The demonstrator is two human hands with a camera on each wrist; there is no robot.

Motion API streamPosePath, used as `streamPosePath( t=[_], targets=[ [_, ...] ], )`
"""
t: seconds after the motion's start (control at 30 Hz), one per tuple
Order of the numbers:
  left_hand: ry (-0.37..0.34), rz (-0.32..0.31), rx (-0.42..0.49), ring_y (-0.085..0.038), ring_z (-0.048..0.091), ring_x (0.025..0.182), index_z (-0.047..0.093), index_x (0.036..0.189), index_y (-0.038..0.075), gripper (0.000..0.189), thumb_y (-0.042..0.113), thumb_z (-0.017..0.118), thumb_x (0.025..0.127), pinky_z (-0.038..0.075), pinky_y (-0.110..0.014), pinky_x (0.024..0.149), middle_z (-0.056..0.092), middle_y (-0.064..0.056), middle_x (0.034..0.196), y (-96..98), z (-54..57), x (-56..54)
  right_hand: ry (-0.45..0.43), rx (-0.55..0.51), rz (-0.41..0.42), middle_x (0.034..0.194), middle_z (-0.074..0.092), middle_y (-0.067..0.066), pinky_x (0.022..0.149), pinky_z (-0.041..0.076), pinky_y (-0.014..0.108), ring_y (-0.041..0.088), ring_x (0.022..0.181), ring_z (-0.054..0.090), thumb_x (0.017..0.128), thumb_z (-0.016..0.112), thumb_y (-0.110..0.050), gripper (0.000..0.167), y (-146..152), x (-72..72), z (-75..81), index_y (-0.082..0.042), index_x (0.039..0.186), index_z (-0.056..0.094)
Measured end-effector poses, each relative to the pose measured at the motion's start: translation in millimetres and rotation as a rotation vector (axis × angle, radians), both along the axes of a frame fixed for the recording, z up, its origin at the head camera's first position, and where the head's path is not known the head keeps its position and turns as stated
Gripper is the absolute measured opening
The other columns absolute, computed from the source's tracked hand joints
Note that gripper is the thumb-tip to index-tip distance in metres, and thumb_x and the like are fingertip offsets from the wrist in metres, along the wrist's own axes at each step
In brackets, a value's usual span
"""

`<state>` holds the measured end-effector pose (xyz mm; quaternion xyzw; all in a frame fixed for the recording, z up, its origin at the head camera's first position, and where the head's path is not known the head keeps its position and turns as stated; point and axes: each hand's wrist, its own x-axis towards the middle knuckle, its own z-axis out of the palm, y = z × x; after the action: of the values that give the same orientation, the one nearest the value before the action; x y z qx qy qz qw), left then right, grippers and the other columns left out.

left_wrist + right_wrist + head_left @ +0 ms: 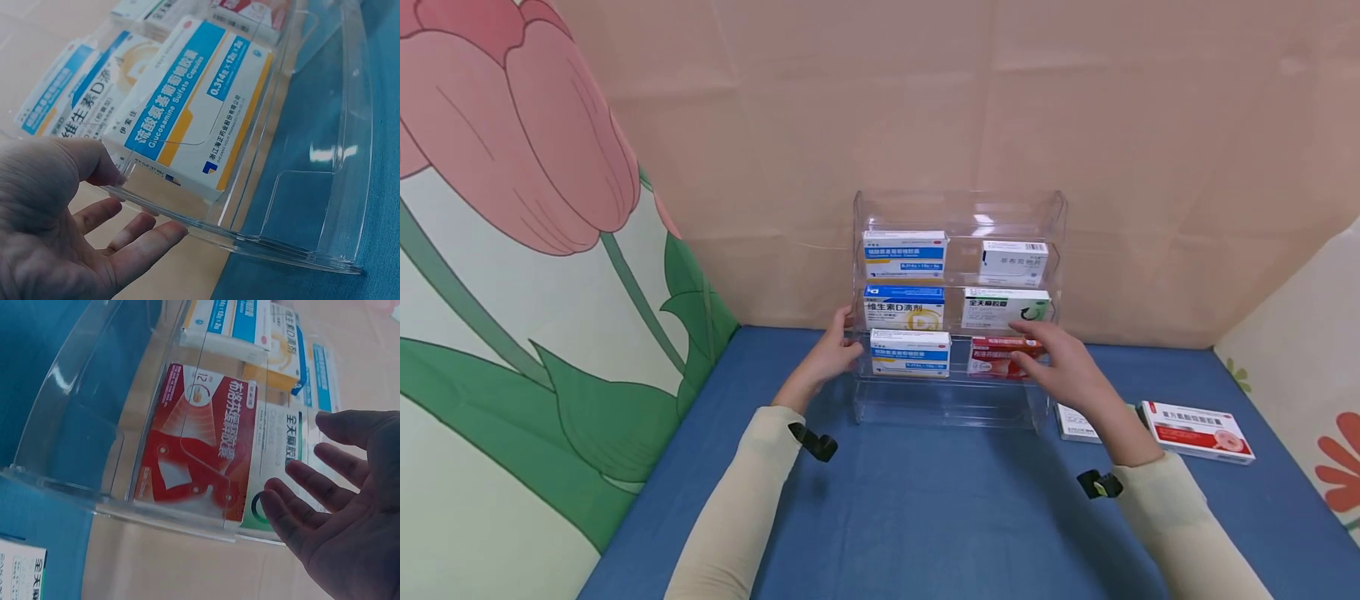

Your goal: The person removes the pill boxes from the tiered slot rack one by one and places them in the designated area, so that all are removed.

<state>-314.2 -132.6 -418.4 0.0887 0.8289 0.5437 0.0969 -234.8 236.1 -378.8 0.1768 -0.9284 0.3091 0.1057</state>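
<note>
A clear acrylic display rack [940, 408] holds medicine boxes on its tiers. My left hand [827, 358] grips the rack's left side wall, thumb [100, 165] on one side of the edge and fingers on the other. Nearest it on the lower tier is a blue-and-white glucosamine box [187, 106]. At the rack's right side my right hand [1063, 367] has loosely extended fingers, holding nothing. Its fingertips are beside a red capsule box [194, 444] and a white-and-green capsule box [272, 447]; whether they touch cannot be told.
Higher tiers hold a vitamin D box [902, 308], another glucosamine box [904, 254] and a small white box [1013, 262]. On the blue tablecloth [910, 517], right of the rack, lie a red-and-white box [1198, 431] and a white box [1075, 423] partly hidden by my right arm.
</note>
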Motion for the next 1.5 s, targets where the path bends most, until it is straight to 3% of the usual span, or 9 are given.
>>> streamPosePath(
  t=[0.23, 0.5, 0.97, 1.17, 1.3, 1.5],
  targets=[
    [-0.002, -0.006, 0.009, -0.037, 0.048, 0.129, 0.014, 0.158, 0.029, 0.073, 0.008, 0.052, 0.099, 0.053, -0.041, 0.083, 0.024, -0.013, 0.161, -2.2, -0.6, 1.4, -0.031, 0.047, 0.030, 0.140, 0.054, 0.021, 0.090, 0.056, 0.058, 0.041, 0.123, 0.053, 0.093, 0.073, -0.012, 0.055, -13, -7.2, 1.0, -0.005, 0.144, 0.053],
    [-0.009, -0.022, 0.038, -0.038, 0.048, 0.129, 0.013, 0.158, 0.028, 0.072, 0.008, 0.050, 0.100, 0.052, -0.054, 0.091, 0.022, -0.013, 0.161, -2.8, -1.4, 0.8, -0.047, 0.093, 0.032, 0.140, 0.054, 0.022, 0.099, 0.050, 0.061, 0.042, 0.127, 0.049, 0.092, 0.074, -0.012, 0.056, -21, -15.7, -4.2, -0.004, 0.143, 0.053],
    [-0.033, -0.056, 0.040, -0.043, 0.041, 0.139, 0.008, 0.161, 0.030, 0.073, 0.011, 0.051, 0.104, 0.047, -0.063, 0.102, 0.016, -0.016, 0.164, -7.2, -2.1, 0.1, 0.036, 0.220, -0.042, 0.134, 0.057, 0.022, 0.107, 0.038, 0.065, 0.042, 0.125, 0.045, 0.088, 0.077, -0.007, 0.050, -22, -23.1, -15.0, -0.004, 0.135, 0.063],
    [-0.047, -0.062, 0.045, -0.043, 0.039, 0.140, 0.007, 0.161, 0.029, 0.074, 0.011, 0.051, 0.104, 0.046, -0.063, 0.103, 0.015, -0.016, 0.164, -7.1, 2.5, 4.1, 0.059, 0.223, -0.047, 0.132, 0.058, 0.022, 0.104, 0.041, 0.063, 0.042, 0.123, 0.042, 0.087, 0.076, -0.003, 0.042, -21, -23.4, -17.7, -0.005, 0.128, 0.068],
    [-0.041, -0.051, 0.047, -0.041, 0.041, 0.139, 0.010, 0.160, 0.032, 0.073, 0.012, 0.052, 0.104, 0.047, -0.061, 0.103, 0.017, -0.014, 0.164, -8.0, -0.8, 2.6, 0.065, 0.222, -0.050, 0.132, 0.059, 0.021, 0.104, 0.042, 0.063, 0.042, 0.123, 0.042, 0.086, 0.076, -0.001, 0.039, -21, -23.4, -18.2, -0.007, 0.124, 0.070],
    [-0.045, -0.041, 0.046, -0.041, 0.041, 0.139, 0.012, 0.160, 0.033, 0.073, 0.012, 0.053, 0.104, 0.047, -0.061, 0.103, 0.018, -0.013, 0.163, -7.4, -0.7, 1.6, 0.058, 0.242, -0.054, 0.133, 0.059, 0.019, 0.102, 0.043, 0.063, 0.039, 0.122, 0.045, 0.087, 0.076, -0.004, 0.040, -21, -22.8, -18.3, -0.011, 0.126, 0.070]
  ],
)
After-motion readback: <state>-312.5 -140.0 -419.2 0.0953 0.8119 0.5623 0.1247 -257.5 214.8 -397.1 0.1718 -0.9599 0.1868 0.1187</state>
